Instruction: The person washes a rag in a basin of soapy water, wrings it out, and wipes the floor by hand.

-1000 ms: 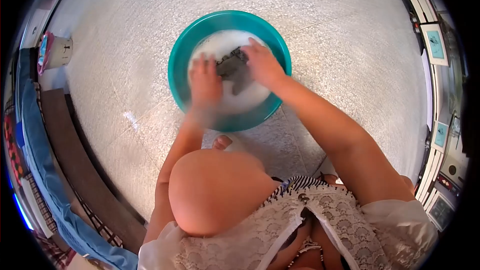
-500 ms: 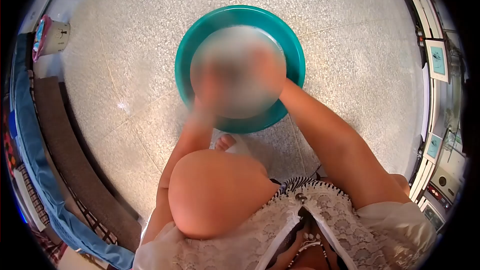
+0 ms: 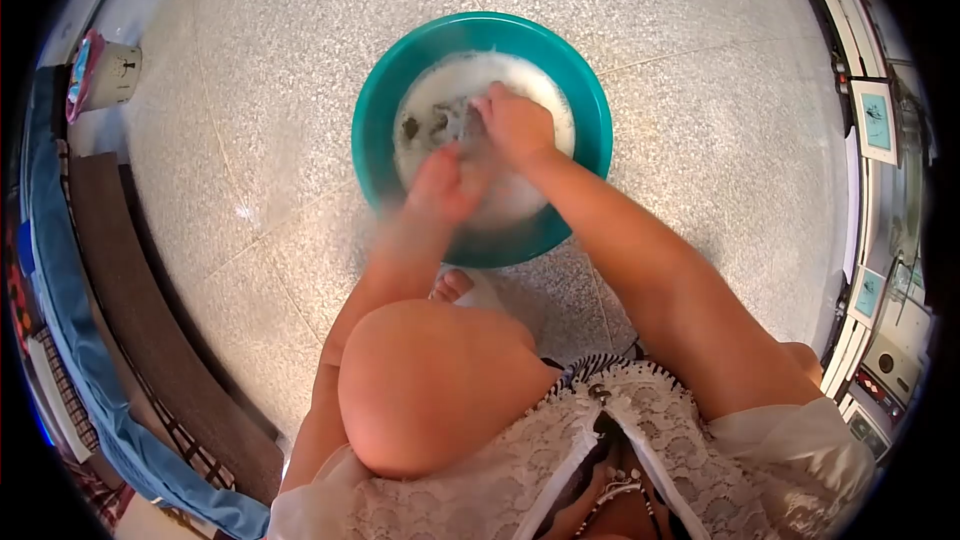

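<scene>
A round green basin (image 3: 372, 155) on the floor holds foamy, whitish water (image 3: 530, 80). Dark grey wet cloth (image 3: 455, 123) shows through the suds near the middle. My right hand (image 3: 517, 127) is closed on the cloth, its fingers at the cloth's right side. Just below and left of it, my left hand (image 3: 446, 183) is closed at the near edge of the cloth; it is blurred, and what its fingers hold is hidden. Both hands are over the basin, close together.
A white pot with a pink and blue rim (image 3: 115, 77) stands at the left. Along the left edge run a brown mat (image 3: 150, 310) and blue fabric (image 3: 85, 340). Framed pictures (image 3: 875, 121) line the right side. My bent knee (image 3: 430, 380) is below the basin.
My hands were spread apart with fingers out over the cloth; they have come together and closed. The cloth is more bunched, and the basin sits slightly further right in view.
</scene>
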{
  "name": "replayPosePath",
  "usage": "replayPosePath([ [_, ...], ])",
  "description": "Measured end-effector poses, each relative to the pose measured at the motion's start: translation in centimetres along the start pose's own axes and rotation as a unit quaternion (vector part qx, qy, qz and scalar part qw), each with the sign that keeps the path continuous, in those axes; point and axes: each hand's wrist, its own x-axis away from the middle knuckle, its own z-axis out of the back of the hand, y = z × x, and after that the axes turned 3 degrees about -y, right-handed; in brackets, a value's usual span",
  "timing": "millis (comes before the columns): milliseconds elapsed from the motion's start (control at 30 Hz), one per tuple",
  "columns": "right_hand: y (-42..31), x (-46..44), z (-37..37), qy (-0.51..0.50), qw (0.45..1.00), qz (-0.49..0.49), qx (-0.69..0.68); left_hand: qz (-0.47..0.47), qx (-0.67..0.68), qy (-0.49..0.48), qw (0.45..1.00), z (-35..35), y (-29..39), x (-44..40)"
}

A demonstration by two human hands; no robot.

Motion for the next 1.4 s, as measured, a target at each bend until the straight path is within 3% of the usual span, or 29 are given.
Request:
replayPosePath([
  [67,-0.2,1.4,-1.6,0.01,0.998,0.06,-0.036,-0.008,0.036,0.04,0.999,-0.9,-0.4,-0.1],
  [100,-0.7,2.6,-2.2,0.013,0.995,0.089,-0.051,-0.066,-0.206,0.007,0.976,0.1,-0.1,0.1],
  [133,-2.3,4.2,-1.9,0.016,0.994,0.098,-0.038,-0.12,-0.434,-0.024,0.892,1.9,0.3,1.0],
  [200,-5.8,6.4,-0.6,0.029,0.992,0.122,-0.016,-0.115,-0.465,0.011,0.878,1.7,0.7,1.0],
  [233,-5.1,5.4,-0.6,-0.078,0.993,0.031,-0.082,-0.054,-0.269,0.075,0.959,-0.2,0.3,0.2],
  [267,-4.0,4.2,-0.3,-0.084,0.995,0.012,-0.044,0.011,-0.058,0.136,0.989,-1.4,0.2,-0.1],
  [300,-2.3,2.5,-0.1,-0.088,0.996,-0.006,-0.006,-0.014,-0.241,0.085,0.967,1.1,-0.1,-0.6],
  [333,-0.4,1.0,0.0,-0.091,0.995,-0.025,0.032,-0.056,-0.412,0.052,0.908,3.6,-0.4,-1.1],
  [367,1.7,-0.4,-0.7,-0.093,0.994,-0.039,0.041,-0.032,-0.214,0.052,0.975,-0.9,-0.3,1.4],
  [400,3.6,-1.5,-1.1,-0.095,0.993,-0.05,0.051,-0.008,-0.006,0.051,0.999,-3.6,-0.4,2.9],
  [500,6.0,-1.9,-0.1,-0.006,0.999,-0.034,-0.011,-0.007,-0.174,0.045,0.984,0.0,0.6,4.2],
  [600,4.1,1.6,-0.3,0.071,0.994,0.063,0.053,-0.017,-0.278,0.116,0.953,-0.6,1.1,5.5],
  [633,3.7,2.7,-0.6,0.031,0.989,0.14,0.031,-0.019,-0.271,0.117,0.955,-0.5,1.0,5.4],
  [700,2.8,3.4,0.0,-0.113,0.984,-0.074,-0.113,-0.025,-0.257,0.119,0.959,0.3,0.6,4.8],
  [733,2.4,3.4,0.5,-0.183,0.949,-0.179,-0.182,-0.015,-0.333,0.091,0.938,2.4,0.7,4.1],
  [767,4.0,3.9,-1.8,-0.101,0.993,-0.06,-0.016,-0.005,-0.406,0.063,0.912,5.6,1.0,3.2],
  [833,3.7,3.3,-2.5,-0.216,0.976,0.013,0.023,0.045,-0.357,0.092,0.929,4.6,1.5,2.7],
  [867,3.4,3.1,-2.7,-0.273,0.96,0.049,0.044,0.082,-0.225,0.149,0.959,-0.4,1.4,3.2],
  [900,2.1,4.0,-1.5,-0.238,0.968,0.085,-0.005,0.117,-0.088,0.201,0.968,-3.2,1.4,3.4],
  [967,-1.9,6.7,2.9,-0.166,0.968,0.156,-0.103,0.013,-0.252,0.021,0.968,0.9,0.9,1.6],
  [1067,-3.5,6.7,5.1,-0.181,0.939,0.177,-0.234,-0.011,-0.358,-0.048,0.932,4.6,0.9,0.3],
  [1133,-2.4,4.9,4.6,-0.158,0.943,0.15,-0.253,0.095,-0.214,-0.034,0.972,2.4,1.2,0.5],
  [1200,0.4,2.6,2.7,-0.143,0.948,0.126,-0.254,0.119,-0.114,0.041,0.985,-4.0,1.3,2.6],
  [1233,0.5,2.1,3.1,-0.176,0.927,0.036,-0.33,0.128,-0.062,0.077,0.987,-6.8,1.3,3.7],
  [1267,0.1,2.2,4.1,-0.222,0.872,-0.044,-0.435,0.121,-0.055,0.042,0.99,-8.2,1.1,4.6],
  [1333,-0.7,2.6,6.1,-0.298,0.704,-0.204,-0.611,0.109,-0.038,-0.029,0.993,-9.6,0.8,5.6],
  [1400,0.3,2.5,4.9,-0.311,0.673,-0.205,-0.639,0.095,-0.009,0.01,0.995,-7.9,0.9,4.5],
])
